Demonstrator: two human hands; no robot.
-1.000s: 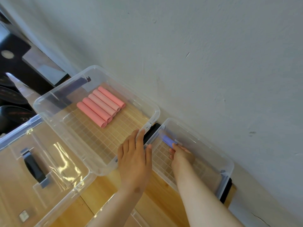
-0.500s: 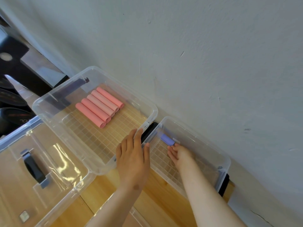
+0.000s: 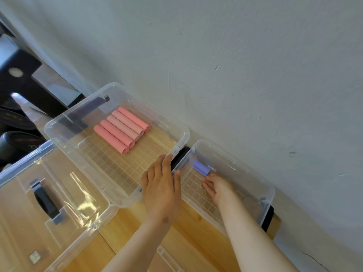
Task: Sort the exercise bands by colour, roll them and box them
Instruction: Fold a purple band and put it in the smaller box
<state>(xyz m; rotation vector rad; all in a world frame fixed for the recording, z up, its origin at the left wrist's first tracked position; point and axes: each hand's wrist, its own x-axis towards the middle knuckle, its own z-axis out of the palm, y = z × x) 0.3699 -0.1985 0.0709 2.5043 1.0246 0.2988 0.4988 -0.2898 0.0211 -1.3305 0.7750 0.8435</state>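
Two hands, both bare, both holding nothing.

- Left hand: flat, palm down, fingers straight and together. It rests on the near right corner of the left box, fingertips over the rim, thumb spread toward the right box.
- Right hand: inside the right box, fingers loosely extended along the gridded floor. The fingertips lie just beside the purple roll; whether they touch it cannot be told.
- Purple roll: one, lying at the far left end of the right box, close to its end wall.
- Pink rolls: five, side by side and touching, in the far part of the left box.
- Boxes: two, clear plastic, set end to end against the wall, a black latch between them.
- Lid: one, clear, with a black handle, at the near left, partly under the left box.
- Wooden surface: under the boxes and the lid.
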